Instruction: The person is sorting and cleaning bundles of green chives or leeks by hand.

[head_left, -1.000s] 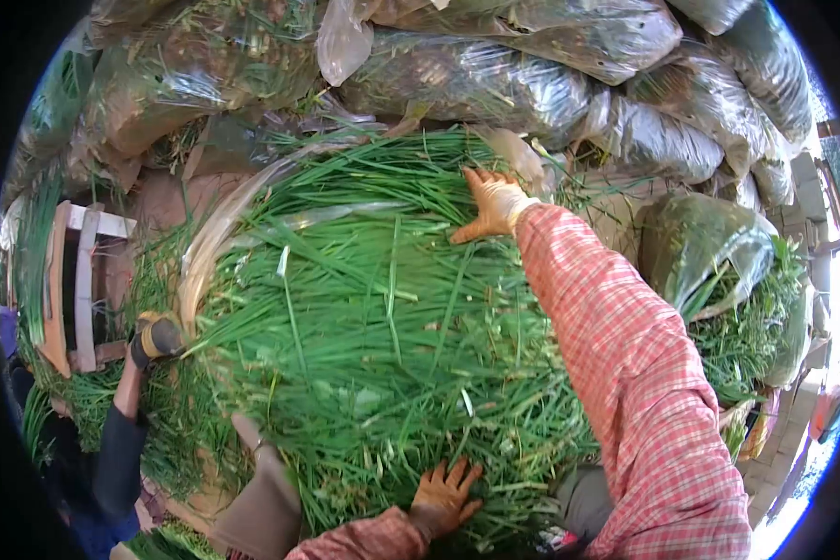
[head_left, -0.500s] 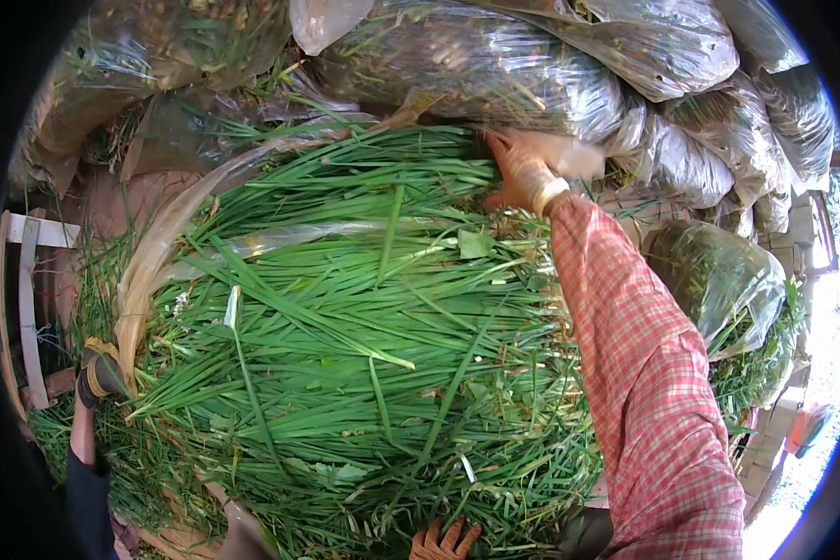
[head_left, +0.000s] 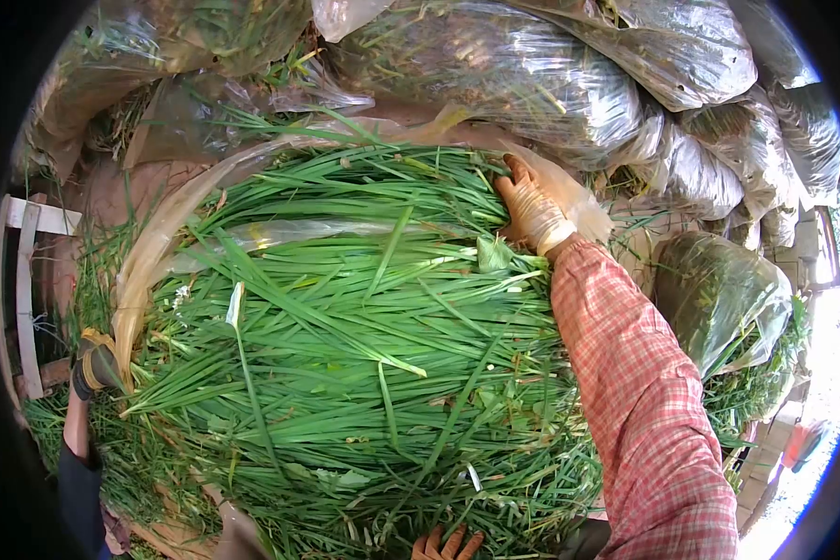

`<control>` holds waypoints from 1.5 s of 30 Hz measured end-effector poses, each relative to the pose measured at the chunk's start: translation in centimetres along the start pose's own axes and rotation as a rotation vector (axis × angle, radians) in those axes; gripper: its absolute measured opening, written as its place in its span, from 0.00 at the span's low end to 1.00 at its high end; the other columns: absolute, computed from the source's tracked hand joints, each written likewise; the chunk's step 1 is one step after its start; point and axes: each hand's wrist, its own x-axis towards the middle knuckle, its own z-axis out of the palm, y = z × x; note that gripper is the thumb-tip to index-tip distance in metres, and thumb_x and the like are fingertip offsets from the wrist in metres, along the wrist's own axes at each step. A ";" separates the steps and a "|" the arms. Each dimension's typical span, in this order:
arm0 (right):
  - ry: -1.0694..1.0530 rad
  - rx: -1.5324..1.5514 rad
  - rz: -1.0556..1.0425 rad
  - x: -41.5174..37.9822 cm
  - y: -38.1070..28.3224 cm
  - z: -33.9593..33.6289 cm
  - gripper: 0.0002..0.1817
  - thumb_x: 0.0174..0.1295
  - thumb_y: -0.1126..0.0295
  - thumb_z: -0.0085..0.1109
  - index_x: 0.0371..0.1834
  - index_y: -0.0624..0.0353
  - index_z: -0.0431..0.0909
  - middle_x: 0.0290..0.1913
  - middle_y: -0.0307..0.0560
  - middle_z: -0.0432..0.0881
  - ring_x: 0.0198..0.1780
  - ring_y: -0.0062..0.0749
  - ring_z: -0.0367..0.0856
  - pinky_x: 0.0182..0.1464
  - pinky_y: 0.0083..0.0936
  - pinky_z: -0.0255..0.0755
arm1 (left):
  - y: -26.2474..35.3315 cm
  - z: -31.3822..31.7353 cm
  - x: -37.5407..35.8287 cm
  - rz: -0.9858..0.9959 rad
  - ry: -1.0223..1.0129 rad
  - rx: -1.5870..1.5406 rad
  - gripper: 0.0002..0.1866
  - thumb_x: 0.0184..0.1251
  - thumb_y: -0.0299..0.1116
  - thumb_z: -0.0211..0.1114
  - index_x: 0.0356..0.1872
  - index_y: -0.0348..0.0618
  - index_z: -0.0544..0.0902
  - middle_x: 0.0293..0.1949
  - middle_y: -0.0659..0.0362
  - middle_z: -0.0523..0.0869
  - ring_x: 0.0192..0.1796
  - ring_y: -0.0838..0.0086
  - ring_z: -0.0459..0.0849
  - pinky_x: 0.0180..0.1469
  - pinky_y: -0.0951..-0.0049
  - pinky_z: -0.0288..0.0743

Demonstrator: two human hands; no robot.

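Note:
A broad heap of long green leafy stalks [head_left: 336,317] lies in front of me, with their leaves running sideways. My right hand [head_left: 537,207], its palm wrapped in a pale covering, presses at the stalk ends at the upper right of the heap, fingers apart. Behind it passes the edge of a clear plastic sheet [head_left: 133,289] that curves round the heap's far and left sides. My left hand [head_left: 446,543] rests on the near edge of the heap, fingers spread, mostly cut off by the frame. At the left, another person's gloved hand [head_left: 98,366] grips the sheet's end.
Stuffed clear plastic bags [head_left: 504,70] are piled along the far side. Another filled bag [head_left: 719,299] stands at the right. A wooden frame [head_left: 28,289] is at the left. Loose greens [head_left: 168,485] litter the floor.
My right hand has come slightly nearer and to the right, against the stalk ends. The plastic behind it now spreads out toward the right. My left hand has hardly moved.

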 end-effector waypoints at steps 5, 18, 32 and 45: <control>-0.056 0.251 0.098 0.1 -0.1 0.6 0.47 0.25 0.66 0.74 0.56 0.62 0.63 0.58 0.63 0.64 0.59 0.55 0.63 0.61 0.35 0.59 | 0.1 -0.3 -0.1 0.001 0.018 -0.007 0.35 0.48 0.50 0.59 0.61 0.54 0.65 0.57 0.52 0.68 0.55 0.49 0.65 0.54 0.48 0.60; -0.318 0.165 0.124 2.8 0.7 -3.4 0.37 0.35 0.59 0.68 0.54 0.58 0.70 0.41 0.56 0.80 0.44 0.46 0.79 0.47 0.32 0.71 | 0.5 -1.4 -0.1 -0.018 -0.087 -0.012 0.34 0.54 0.51 0.56 0.63 0.54 0.62 0.60 0.54 0.65 0.59 0.53 0.63 0.59 0.52 0.56; -0.662 0.018 0.212 -2.8 -1.2 -14.9 0.46 0.33 0.60 0.70 0.59 0.67 0.60 0.47 0.59 0.77 0.47 0.45 0.77 0.50 0.29 0.69 | -1.0 -13.8 2.6 0.098 0.415 -0.121 0.26 0.55 0.43 0.63 0.53 0.42 0.72 0.53 0.49 0.74 0.54 0.53 0.73 0.55 0.60 0.66; -0.350 -0.061 0.200 -18.2 -17.7 -19.0 0.35 0.48 0.65 0.58 0.55 0.77 0.56 0.28 0.62 0.79 0.30 0.48 0.81 0.29 0.36 0.75 | 6.1 -11.3 14.5 0.153 0.376 -2.091 0.48 0.52 0.54 0.65 0.66 0.38 0.51 0.61 0.47 0.65 0.61 0.56 0.65 0.63 0.57 0.59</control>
